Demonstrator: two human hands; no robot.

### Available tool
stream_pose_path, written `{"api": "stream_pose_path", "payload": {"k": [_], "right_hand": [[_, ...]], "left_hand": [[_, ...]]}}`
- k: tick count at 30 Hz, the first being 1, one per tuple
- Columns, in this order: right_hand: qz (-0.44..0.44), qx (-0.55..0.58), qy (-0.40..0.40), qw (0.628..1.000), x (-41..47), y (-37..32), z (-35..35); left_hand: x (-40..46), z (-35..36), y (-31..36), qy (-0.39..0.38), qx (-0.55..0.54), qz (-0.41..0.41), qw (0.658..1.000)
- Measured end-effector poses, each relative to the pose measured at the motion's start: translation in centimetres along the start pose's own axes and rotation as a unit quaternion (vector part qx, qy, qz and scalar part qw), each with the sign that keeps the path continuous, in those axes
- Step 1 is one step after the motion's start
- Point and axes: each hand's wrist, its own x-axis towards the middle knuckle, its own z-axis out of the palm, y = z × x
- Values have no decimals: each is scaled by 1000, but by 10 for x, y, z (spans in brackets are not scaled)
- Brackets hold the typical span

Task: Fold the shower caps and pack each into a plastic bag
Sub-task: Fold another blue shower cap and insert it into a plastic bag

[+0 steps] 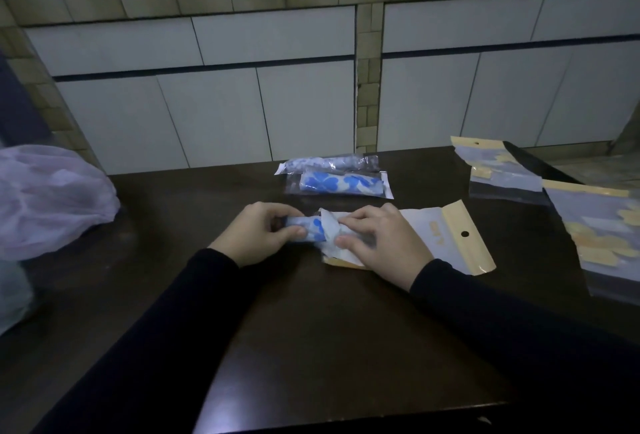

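Packing stage, head view. The left hand (258,232) pinches one end of a rolled shower cap (313,228), white with blue petals, its grip closed round the roll between thumb and curled fingers. The right hand (377,243) holds the other end together with the crumpled mouth of a plastic bag (440,225), fingers curled and pressing film and roll down onto the dark tabletop (311,347); how far the roll has entered the bag cannot be told.

Just beyond both grips lie two packed caps (337,175), one partly over the other. Well to the right of the right grip sit spare bags (554,191).

Likely faults, as a judgement: the roll may spring open if the left pinch slackens, and the bunched bag mouth may snag the cap, tearing the film or undoing the fold.
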Motion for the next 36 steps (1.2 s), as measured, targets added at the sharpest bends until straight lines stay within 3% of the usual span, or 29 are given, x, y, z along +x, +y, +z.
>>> {"api": "stream_pose_path", "payload": {"k": [4,8,11,15,21,24,28,36], "right_hand": [[0,-9,-8,1000,1,-1,-3],[11,33,-14,999,1,1,-3],[16,47,-9,999,2,1,-2],[30,15,-3,999,1,2,-1],[21,-50,4,998,2,-2,0],[-11,-63,-17,998,7,-7,1],[9,12,-35,999,19,-13,3],[13,-39,-26,999,28,-15,9]], "left_hand": [[2,-7,-5,33,-101,-12,994],[3,-4,2,83,-275,-6,958],[3,-1,2,77,-331,-15,940],[4,1,-14,-4,-281,-76,957],[8,4,-10,-2,-143,-132,981],[7,3,-11,2,-172,-133,976],[5,4,-12,4,-224,-114,968],[5,8,-6,9,-192,-90,977]]}}
